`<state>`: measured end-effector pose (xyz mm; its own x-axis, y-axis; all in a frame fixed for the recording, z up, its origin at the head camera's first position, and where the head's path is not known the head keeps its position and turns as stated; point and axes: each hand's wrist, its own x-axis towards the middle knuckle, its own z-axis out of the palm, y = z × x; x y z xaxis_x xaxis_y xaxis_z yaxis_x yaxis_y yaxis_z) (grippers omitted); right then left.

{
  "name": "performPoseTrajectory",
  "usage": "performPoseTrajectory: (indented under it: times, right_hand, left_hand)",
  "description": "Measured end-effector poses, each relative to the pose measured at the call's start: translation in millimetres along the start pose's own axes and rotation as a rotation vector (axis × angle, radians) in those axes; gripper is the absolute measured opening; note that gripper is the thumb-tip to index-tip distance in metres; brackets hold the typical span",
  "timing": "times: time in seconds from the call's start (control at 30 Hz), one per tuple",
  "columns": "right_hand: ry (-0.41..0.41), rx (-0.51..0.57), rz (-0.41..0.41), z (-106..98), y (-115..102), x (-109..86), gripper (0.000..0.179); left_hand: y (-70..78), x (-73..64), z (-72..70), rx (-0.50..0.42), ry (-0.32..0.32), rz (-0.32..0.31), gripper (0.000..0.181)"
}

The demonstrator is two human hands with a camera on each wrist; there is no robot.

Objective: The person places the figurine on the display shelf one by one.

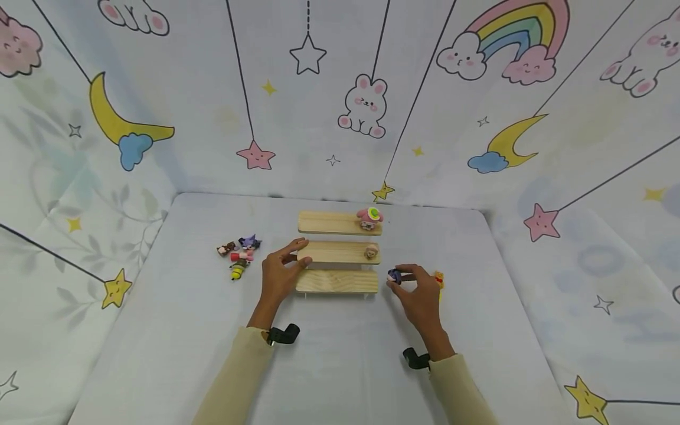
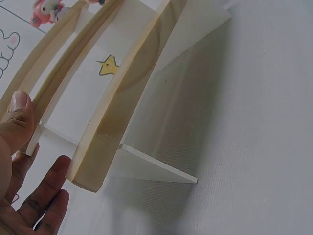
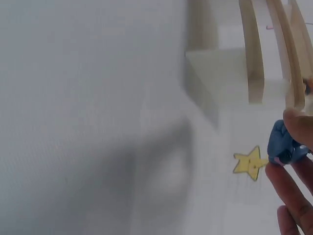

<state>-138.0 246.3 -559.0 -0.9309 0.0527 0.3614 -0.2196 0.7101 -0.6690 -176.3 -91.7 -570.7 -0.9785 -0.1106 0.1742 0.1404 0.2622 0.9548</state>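
Note:
A three-tier wooden display stand [image 1: 337,282] with pale supports is at the centre of the white table. My left hand [image 1: 278,274] holds the left end of its middle board [image 1: 334,252], the thumb on the near side in the left wrist view. Between thumb and fingertips, my right hand [image 1: 422,295] pinches a small dark-blue figurine [image 3: 282,144] just right of the stand, apart from the boards. A pink-eared figurine [image 1: 369,218] occupies the right end of the top board. On the middle board's right end sits a small beige figurine [image 1: 370,252].
Left of the stand lie several small figurines, among them a purple one [image 1: 249,242], a brown one [image 1: 226,248] and a yellow-striped one [image 1: 239,270]. A yellow and red figurine [image 1: 438,277] is partly hidden behind my right hand. Patterned cloth surrounds the table [image 1: 340,366].

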Motion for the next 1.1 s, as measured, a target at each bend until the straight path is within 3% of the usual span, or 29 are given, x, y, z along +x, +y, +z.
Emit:
performPoseTrajectory:
  times: [0.13, 0.53, 1.1]
  right_hand:
    - [0.031, 0.01, -0.027, 11.0, -8.5, -5.0, 0.048]
    - [0.017, 0.066, -0.072, 41.0, -24.5, -11.2, 0.047]
    - [0.001, 0.031, -0.13, 46.6, -21.2, -13.4, 0.048]
  left_hand:
    - [1.6, -0.3, -1.4, -0.007, 0.001, -0.011, 0.046]
    - [2.1, -1.2, -5.3, -0.016, 0.013, -0.026, 0.044]
    - [-0.4, -1.4, -1.5, -0.016, 0.008, 0.003, 0.045]
